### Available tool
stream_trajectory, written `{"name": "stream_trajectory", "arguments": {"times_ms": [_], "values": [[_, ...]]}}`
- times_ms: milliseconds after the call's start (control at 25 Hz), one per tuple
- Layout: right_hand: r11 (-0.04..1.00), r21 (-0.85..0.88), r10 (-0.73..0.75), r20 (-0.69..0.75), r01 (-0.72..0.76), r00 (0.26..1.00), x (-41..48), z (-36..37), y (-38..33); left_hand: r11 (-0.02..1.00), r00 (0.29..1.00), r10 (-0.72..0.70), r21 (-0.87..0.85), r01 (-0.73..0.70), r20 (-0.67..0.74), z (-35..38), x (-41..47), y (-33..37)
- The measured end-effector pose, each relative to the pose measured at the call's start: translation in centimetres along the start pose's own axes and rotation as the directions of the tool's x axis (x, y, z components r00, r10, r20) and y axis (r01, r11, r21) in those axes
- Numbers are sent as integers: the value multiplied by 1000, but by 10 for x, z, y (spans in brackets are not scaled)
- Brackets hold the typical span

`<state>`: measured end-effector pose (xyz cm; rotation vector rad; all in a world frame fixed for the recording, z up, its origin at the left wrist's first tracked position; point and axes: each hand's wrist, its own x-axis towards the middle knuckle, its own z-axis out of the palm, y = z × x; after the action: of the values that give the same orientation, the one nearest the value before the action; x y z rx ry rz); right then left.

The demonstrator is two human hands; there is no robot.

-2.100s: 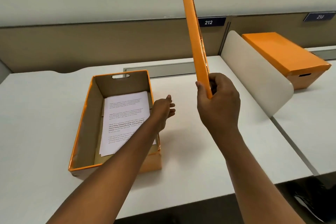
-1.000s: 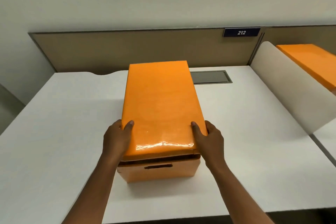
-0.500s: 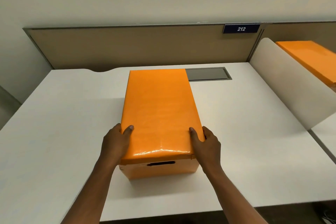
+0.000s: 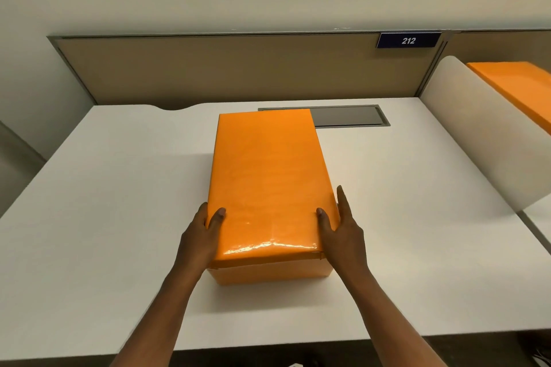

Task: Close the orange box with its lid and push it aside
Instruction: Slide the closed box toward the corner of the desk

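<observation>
The orange box (image 4: 269,274) stands lengthwise in the middle of the white desk (image 4: 104,217), with its glossy orange lid (image 4: 268,182) seated flat on top. My left hand (image 4: 201,237) clasps the lid's near left corner, thumb on top and fingers down the side. At the near right corner, my right hand (image 4: 343,232) lies against the side with its thumb on the lid and fingers stretched forward along the edge. The box's contents are hidden.
The box's far end covers the left part of a grey cable hatch (image 4: 348,116). A tan partition (image 4: 238,68) with a "212" sign (image 4: 408,40) closes the back. A white curved divider (image 4: 477,128) stands at right, with another orange box (image 4: 518,83) behind it.
The lid, earlier held upright in my right hand, now sits on the box. Both hands have slid the closed box away from me, toward the cable hatch.
</observation>
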<state>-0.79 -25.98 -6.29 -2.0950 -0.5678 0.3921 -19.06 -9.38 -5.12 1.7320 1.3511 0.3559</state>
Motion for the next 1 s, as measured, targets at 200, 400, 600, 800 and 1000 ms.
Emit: {"name": "stream_trajectory", "arguments": {"times_ms": [200,400,600,800,1000], "values": [[997,-79,2,50,2,999,6,-4,5,999,1000,-11,-51,10,-23,7,1,-9],[960,-274,-23,122,56,992,17,-12,4,995,1000,4,-101,-7,-30,9,3,-11],[901,-410,-54,220,142,974,25,-19,1,984,999,-34,-174,31,-15,4,5,-9],[913,-352,-73,352,204,933,17,-23,5,966,996,-85,-244,90,32,-2,2,-11],[980,190,-100,214,60,972,-7,-20,29,750,984,-169,-654,98,-47,4,-28,-32]]}}
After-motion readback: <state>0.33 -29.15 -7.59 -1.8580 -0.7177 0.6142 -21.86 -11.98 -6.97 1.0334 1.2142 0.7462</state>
